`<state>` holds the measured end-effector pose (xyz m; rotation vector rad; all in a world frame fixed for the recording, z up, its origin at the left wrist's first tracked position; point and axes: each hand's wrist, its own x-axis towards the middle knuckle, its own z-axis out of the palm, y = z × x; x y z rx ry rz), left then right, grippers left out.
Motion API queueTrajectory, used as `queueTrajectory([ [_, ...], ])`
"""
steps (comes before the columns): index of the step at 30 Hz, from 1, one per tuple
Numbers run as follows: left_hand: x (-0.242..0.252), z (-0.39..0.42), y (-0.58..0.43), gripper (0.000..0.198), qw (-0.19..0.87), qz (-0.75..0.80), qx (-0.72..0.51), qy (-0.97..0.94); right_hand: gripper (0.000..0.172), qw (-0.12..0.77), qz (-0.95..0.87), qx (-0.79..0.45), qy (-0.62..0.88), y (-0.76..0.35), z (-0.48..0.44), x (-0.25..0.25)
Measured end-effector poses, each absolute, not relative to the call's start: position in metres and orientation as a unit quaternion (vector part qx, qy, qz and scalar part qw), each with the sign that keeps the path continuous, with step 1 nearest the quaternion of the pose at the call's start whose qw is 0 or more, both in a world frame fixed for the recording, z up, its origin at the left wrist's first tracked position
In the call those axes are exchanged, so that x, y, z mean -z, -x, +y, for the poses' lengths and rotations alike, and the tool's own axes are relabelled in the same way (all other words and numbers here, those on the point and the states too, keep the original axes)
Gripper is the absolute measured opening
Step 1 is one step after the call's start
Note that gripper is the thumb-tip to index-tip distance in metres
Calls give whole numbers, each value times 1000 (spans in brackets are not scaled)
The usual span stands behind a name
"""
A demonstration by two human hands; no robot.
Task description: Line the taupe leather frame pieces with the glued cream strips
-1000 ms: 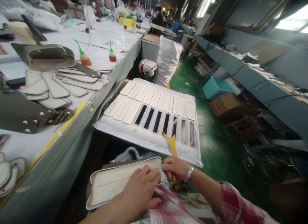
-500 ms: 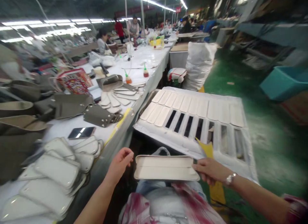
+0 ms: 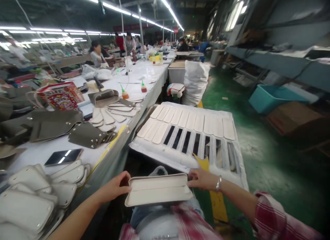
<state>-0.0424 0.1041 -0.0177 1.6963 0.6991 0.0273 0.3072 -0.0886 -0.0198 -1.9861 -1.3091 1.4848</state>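
On the near side of the slotted white rack [image 3: 152, 151], the cream folded panel [image 3: 158, 196] looks light and semi-stiff, likely flexing along its crease; left hand [image 3: 119, 185] and right hand [image 3: 202, 179] have fingers pinched on its short ends, sensible holds.

We are recording plain cream on the long piece [image 3: 157, 198] and a matching cream on the strips [image 3: 176, 116] of the white board [image 3: 162, 154]. We are seeing red-and-white plaid on the sleeve [image 3: 269, 212], pale blue on the jeans [image 3: 140, 213], silver on the bracelet [image 3: 219, 183]. We are logging grey-brown for the leathery panels [image 3: 85, 135], off-white with darker edges for the flaps [image 3: 25, 205], red with a busy multicoloured print for the bag [image 3: 61, 96], and green nozzles [image 3: 142, 83] above one orange bottle [image 3: 125, 95] and one red bottle [image 3: 143, 89]. The floor [image 3: 247, 157] is reading green; the tub [image 3: 261, 99], turquoise.
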Motion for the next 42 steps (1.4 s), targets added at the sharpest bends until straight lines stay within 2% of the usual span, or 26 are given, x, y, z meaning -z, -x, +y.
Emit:
queueTrajectory([
  [3, -1, 101, -1, 51, 554, 241, -14, -797, 37, 278, -548, -397, 682, -306, -87, 19],
  [6, -6, 82, -60, 36, 511, 151, 6, -846, 19, 304, -632, -286, 653, -297, -83, 18],
  [8, -3, 71, -90, 19, 495, 90, 38, -863, 17, 282, -677, -237, 637, -291, -82, 18],
  [12, 2, 61, -110, 20, 456, 53, 49, -887, 23, 222, -719, -197, 628, -289, -82, 21],
  [16, 6, 53, -101, 20, 348, 40, 66, -934, 25, 163, -757, -170, 609, -288, -88, 24],
  [22, 22, 39, -91, 47, 173, -17, 83, -981, 27, 82, -802, -89, 585, -276, -97, 16],
  [25, 22, 33, -93, 44, 104, -28, 98, -989, 34, 34, -773, -121, 622, -277, -82, 6],
  [29, 13, 30, -96, 45, 40, -53, 118, -991, 24, -6, -730, -222, 647, -285, -48, 2],
  [33, 8, 47, -77, 48, 74, -43, 129, -988, 24, 1, -681, -366, 634, -294, -27, 10],
  [36, 12, 68, -49, 57, 115, -10, 155, -981, 24, 46, -665, -439, 603, -296, -25, 18],
  [39, 18, 80, -29, 59, 94, -9, 157, -983, 31, 119, -650, -513, 547, -293, -22, 25],
  [42, 21, 83, -24, 56, 79, -30, 143, -986, 35, 120, -645, -545, 522, -283, -14, 28],
])
